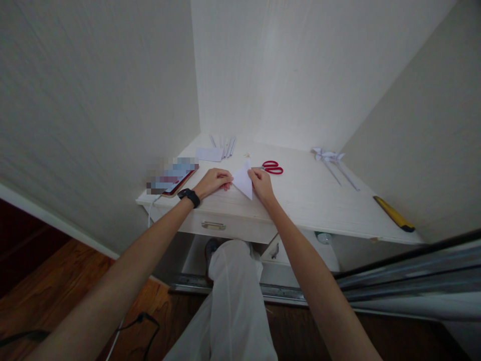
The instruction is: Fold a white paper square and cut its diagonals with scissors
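Note:
A white sheet of paper folded to a triangle [243, 181] is held between my two hands, just above the white desk. My left hand [216, 181] pinches its left corner, with a black watch on that wrist. On the triangle's right edge, the thumb and fingers of my right hand [262, 184] are closed. Right behind that hand lies a pair of scissors [273, 167] with red handles; the blades are partly hidden. Farther back on the left are a stack of white paper [209, 154] and several thin white sticks [230, 147].
A tablet or phone [176, 175] with a cable lies at the desk's left edge. Paper pinwheels on sticks [327, 155] lie at the back right. A yellow box cutter [394, 214] rests near the right edge. A drawer [225, 224] sits under the desk [300, 200]; walls enclose it.

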Tool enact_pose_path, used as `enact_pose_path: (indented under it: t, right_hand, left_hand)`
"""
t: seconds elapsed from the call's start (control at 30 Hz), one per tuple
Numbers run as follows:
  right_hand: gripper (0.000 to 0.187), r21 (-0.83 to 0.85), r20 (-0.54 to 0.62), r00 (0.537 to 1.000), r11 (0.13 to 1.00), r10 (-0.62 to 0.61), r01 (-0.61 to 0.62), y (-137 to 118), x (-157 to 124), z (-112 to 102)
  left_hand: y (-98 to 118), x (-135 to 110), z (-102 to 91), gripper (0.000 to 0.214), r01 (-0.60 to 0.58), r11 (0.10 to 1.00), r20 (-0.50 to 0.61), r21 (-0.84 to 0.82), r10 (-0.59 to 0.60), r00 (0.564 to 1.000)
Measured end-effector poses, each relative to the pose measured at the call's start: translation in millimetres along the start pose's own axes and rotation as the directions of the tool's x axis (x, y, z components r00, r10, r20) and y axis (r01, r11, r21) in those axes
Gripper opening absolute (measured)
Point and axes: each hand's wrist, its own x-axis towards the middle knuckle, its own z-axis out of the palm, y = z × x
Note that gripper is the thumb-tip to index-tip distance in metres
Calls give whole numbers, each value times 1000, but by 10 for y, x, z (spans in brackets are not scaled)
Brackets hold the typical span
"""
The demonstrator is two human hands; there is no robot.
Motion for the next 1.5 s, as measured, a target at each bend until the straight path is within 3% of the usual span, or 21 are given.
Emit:
enact_pose_path:
  t: [0.4, 0.77, 1.1, 1.5]
  right_hand:
    - [37, 52, -55, 998, 998, 26, -23, -14, -10, -1]
    - [36, 53, -51, 998, 998, 45, -42, -29, -15, -5]
    - [38, 18, -48, 999, 1000, 5, -4, -27, -20, -20]
    - [35, -2, -37, 999, 1000, 15, -15, -60, -23, -9]
  left_hand:
    - [69, -27, 2, 26, 10, 1000, 66, 0, -10, 998]
    - [55, -31, -2, 26, 3, 1000, 55, 3, -3, 998]
    - [57, -21, 15, 23, -3, 999, -14, -53, 2, 1000]
    - [57, -9, -18, 24, -30, 999, -141, 27, 34, 989]
